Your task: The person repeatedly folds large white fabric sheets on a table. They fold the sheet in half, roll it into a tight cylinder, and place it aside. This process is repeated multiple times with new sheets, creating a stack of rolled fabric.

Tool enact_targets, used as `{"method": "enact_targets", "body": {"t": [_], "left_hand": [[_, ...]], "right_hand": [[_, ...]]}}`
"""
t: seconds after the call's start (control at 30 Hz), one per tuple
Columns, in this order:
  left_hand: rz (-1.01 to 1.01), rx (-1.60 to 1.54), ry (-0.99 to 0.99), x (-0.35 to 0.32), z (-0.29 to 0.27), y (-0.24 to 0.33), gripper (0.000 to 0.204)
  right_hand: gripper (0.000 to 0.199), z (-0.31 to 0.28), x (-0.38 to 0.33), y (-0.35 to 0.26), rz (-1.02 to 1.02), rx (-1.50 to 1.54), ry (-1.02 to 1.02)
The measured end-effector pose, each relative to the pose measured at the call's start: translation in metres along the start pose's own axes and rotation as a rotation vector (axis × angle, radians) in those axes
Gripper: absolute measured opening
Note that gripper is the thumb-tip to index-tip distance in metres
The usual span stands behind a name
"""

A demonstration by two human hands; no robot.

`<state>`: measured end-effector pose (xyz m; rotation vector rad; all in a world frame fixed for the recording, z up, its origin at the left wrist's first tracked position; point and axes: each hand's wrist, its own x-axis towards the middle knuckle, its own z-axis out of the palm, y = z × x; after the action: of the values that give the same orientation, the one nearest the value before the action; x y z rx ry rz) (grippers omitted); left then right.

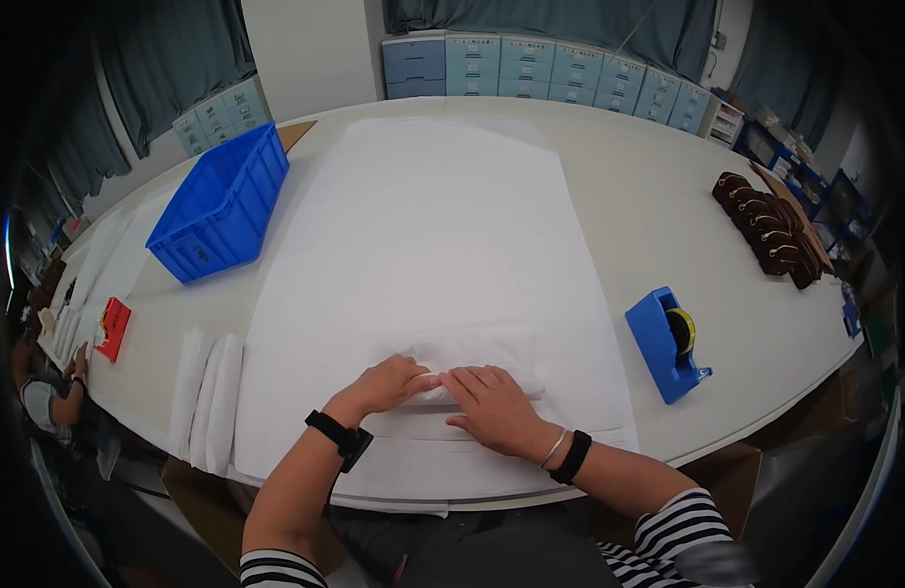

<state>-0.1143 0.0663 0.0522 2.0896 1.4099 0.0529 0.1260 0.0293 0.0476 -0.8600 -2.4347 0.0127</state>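
A white wrapped bundle [491, 351] lies crosswise on the near part of a stack of large white sheets [438, 235]. My left hand [386, 384] has its fingers bent and pressed together over the bundle's near edge, left of its middle. Flat across the near side rests my right hand [493, 407], fingers stretched out and thumb apart. The fingertips of both hands meet near the bundle's middle. What is inside the wrapping is hidden.
Several white rolled bundles [217, 402] lie left of the sheets. A blue crate [222, 211] and a red box [112, 329] stand farther left. At right are a blue tape dispenser [660, 343] and dark brown pouches [771, 230]. Another person [55, 397] works at far left.
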Motion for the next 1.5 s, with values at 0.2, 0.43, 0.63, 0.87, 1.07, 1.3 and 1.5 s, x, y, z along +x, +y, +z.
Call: {"method": "enact_targets", "body": {"t": [0.2, 0.43, 0.63, 0.87, 1.07, 1.3, 1.5], "left_hand": [[0.357, 0.292, 0.606, -0.013, 0.017, 0.023, 0.035], [0.342, 0.377, 0.536, -0.017, 0.03, 0.017, 0.076], [0.258, 0.23, 0.46, -0.001, 0.018, 0.004, 0.07], [0.246, 0.28, 0.59, -0.007, 0.023, 0.0, 0.068], [0.232, 0.341, 0.459, -0.073, 0.046, 0.003, 0.07], [0.146, 0.37, 0.359, -0.091, 0.052, 0.017, 0.073], [0.183, 0.432, 0.476, -0.09, 0.051, 0.032, 0.069]], "right_hand": [[0.044, 0.016, 0.006, 0.037, 0.097, 0.19, -0.215], [0.045, 0.001, 0.016, 0.065, 0.213, 0.378, -0.399], [0.054, -0.016, -0.029, 0.101, 0.139, 0.004, -0.304], [0.054, -0.01, -0.03, 0.111, 0.096, 0.037, -0.302], [0.056, -0.024, -0.056, 0.08, -0.007, 0.069, -0.418], [0.081, -0.042, -0.043, 0.003, -0.109, -0.019, -0.308], [0.048, 0.013, -0.035, -0.004, -0.074, -0.032, -0.233]]}}
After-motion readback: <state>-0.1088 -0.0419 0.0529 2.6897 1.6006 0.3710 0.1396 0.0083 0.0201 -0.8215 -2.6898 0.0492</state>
